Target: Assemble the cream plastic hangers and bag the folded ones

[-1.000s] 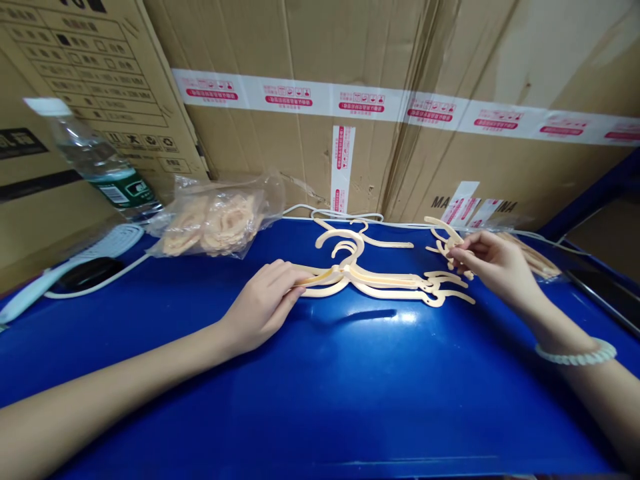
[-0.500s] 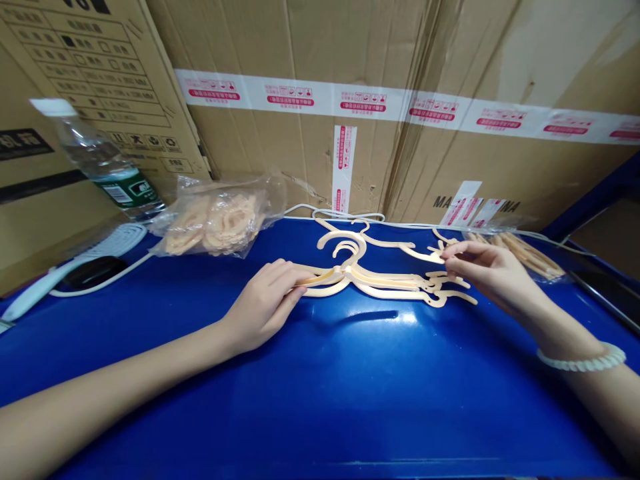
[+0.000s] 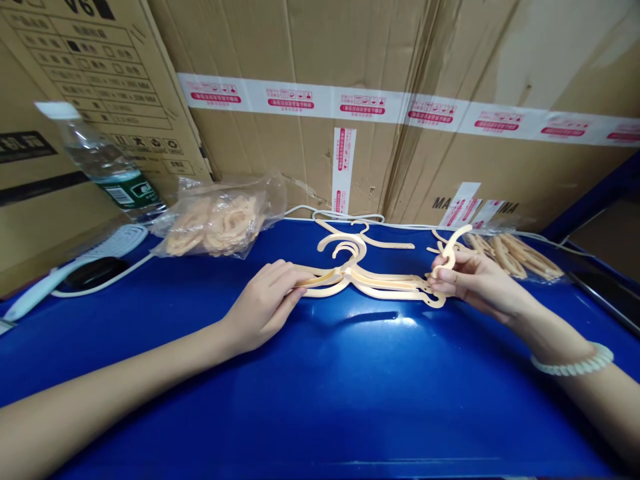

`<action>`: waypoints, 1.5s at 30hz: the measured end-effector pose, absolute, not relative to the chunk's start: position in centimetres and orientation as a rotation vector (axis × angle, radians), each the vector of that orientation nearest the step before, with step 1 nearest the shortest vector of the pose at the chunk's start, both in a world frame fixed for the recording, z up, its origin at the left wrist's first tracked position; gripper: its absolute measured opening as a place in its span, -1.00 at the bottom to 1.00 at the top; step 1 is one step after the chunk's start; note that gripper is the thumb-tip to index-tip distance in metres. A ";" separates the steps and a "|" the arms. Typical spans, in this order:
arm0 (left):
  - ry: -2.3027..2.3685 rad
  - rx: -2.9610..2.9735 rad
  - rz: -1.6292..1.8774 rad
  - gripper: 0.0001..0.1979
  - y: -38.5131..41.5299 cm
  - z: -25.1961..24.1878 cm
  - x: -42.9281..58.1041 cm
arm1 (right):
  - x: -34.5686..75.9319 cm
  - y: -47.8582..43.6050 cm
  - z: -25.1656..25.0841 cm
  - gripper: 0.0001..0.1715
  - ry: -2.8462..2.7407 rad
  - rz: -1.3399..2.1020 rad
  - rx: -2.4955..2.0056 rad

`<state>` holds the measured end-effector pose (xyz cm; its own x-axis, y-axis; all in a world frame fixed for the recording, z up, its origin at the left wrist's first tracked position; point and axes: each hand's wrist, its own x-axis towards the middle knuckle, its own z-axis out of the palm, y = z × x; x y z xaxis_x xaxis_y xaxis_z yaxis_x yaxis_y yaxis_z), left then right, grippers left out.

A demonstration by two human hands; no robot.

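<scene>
A stack of cream plastic hangers (image 3: pixel 380 283) lies flat on the blue table (image 3: pixel 320 387). My left hand (image 3: pixel 265 303) rests on the table with its fingers curled over the left end of the stack, pinning it. My right hand (image 3: pixel 473 283) is at the right end, fingers pinched on a small cream plastic piece (image 3: pixel 450 248) that curves up above the hand. One more cream hanger (image 3: pixel 360 239) lies flat just behind the stack.
Taped cardboard boxes (image 3: pixel 350 107) wall off the back. A clear bag of cream parts (image 3: pixel 215 220) and a water bottle (image 3: pixel 105 163) stand at the back left, by a white handled tool (image 3: pixel 75 263). Another bag of cream pieces (image 3: pixel 515 253) lies at the right.
My right hand has drawn nearer and left to the stack's right end, and the cream piece in it now points upward. My left hand has stayed still.
</scene>
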<state>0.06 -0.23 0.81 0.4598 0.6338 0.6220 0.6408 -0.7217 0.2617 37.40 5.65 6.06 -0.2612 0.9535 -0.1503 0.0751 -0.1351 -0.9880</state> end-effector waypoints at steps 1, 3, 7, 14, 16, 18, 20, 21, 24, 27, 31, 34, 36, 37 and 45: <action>-1.171 -2.675 -1.124 -0.82 -0.2 0.8 0.0 | 37.2 5.6 6.0 -0.59 -1.414 1.483 -1.218; -1.169 -2.671 -1.114 -0.82 -0.2 0.7 0.0 | 36.9 5.3 5.9 -0.59 -1.480 1.462 -1.208; -1.141 -2.665 -1.118 -0.83 -0.2 0.5 -0.1 | 36.0 4.5 6.1 -0.62 -1.534 1.485 -1.155; -1.108 -2.649 -1.122 -0.82 -0.1 0.5 0.0 | 35.0 3.3 6.5 -0.66 -1.445 1.718 -1.163; -1.096 -2.646 -1.125 -0.82 -0.1 0.6 0.0 | 35.0 3.4 6.5 -0.67 -1.405 1.801 -1.166; -1.095 -2.643 -1.126 -0.83 -0.1 0.7 0.0 | 35.1 3.5 6.4 -0.68 -1.370 1.850 -1.158; -1.094 -2.643 -1.132 -0.83 -0.1 0.7 0.1 | 35.3 3.7 6.3 -0.69 -1.348 1.865 -1.163; -1.095 -2.646 -1.134 -0.82 -0.1 0.7 0.1 | 35.3 3.7 6.3 -0.69 -1.340 1.857 -1.170; -1.104 -2.665 -1.133 -0.80 -0.2 0.6 0.0 | 35.3 3.7 6.4 -0.68 -1.358 1.816 -1.180; -1.092 -2.676 -1.135 -0.79 -0.2 0.5 0.0 | 35.0 3.5 6.3 -0.66 -1.420 1.727 -1.167; -1.079 -2.700 -1.149 -0.79 -0.1 0.4 0.0 | 34.5 3.1 5.6 -0.60 -1.498 1.538 -1.163; -1.104 -2.702 -1.172 -0.80 -0.1 0.4 -0.1 | 34.1 2.8 5.2 -0.54 -1.516 1.475 -1.156; -1.104 -2.714 -1.173 -0.80 -0.2 0.5 0.0 | 33.9 2.7 5.1 -0.52 -1.521 1.426 -1.152; -1.098 -2.723 -1.172 -0.80 -0.2 0.5 0.0 | 33.9 2.7 5.1 -0.51 -1.524 1.398 -1.151; -1.226 -2.792 -1.199 -0.76 -0.4 0.7 0.3 | 33.6 2.8 4.9 -0.58 -1.460 1.324 -1.087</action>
<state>0.26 -0.41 0.70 0.4547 0.6838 0.5706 0.5857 -0.7123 0.3868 33.65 2.75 4.88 -0.2489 0.9676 0.0414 0.0531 0.0563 -0.9970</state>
